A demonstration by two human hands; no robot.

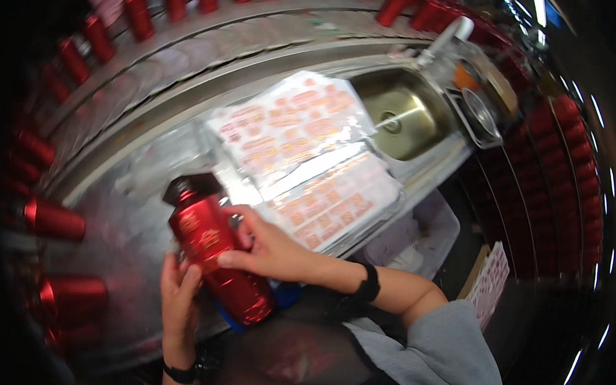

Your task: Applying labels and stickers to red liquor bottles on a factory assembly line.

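A shiny red metal bottle (232, 276) with gold marks and a dark cap lies tilted in front of me, its top pointing away to the left. My right hand (267, 246) grips it from the right, with the thumb across its front and the bent fingers partly behind it. Along the bottle's left side, my left hand (179, 294) presses with curled fingers and thumb. Part of a blue support (287, 296) shows beneath the bottle. Just beyond my right hand lie sheets of orange-and-gold decals (290, 125) on the metal worktop.
A steel sink (399, 113) with a white tap (455, 34) and running water is at the right back. Red bottles (137, 15) line a conveyor (211, 51) curving behind the worktop. More red bottles (54, 220) stand at left. A pale plastic bin (431, 230) sits below the counter.
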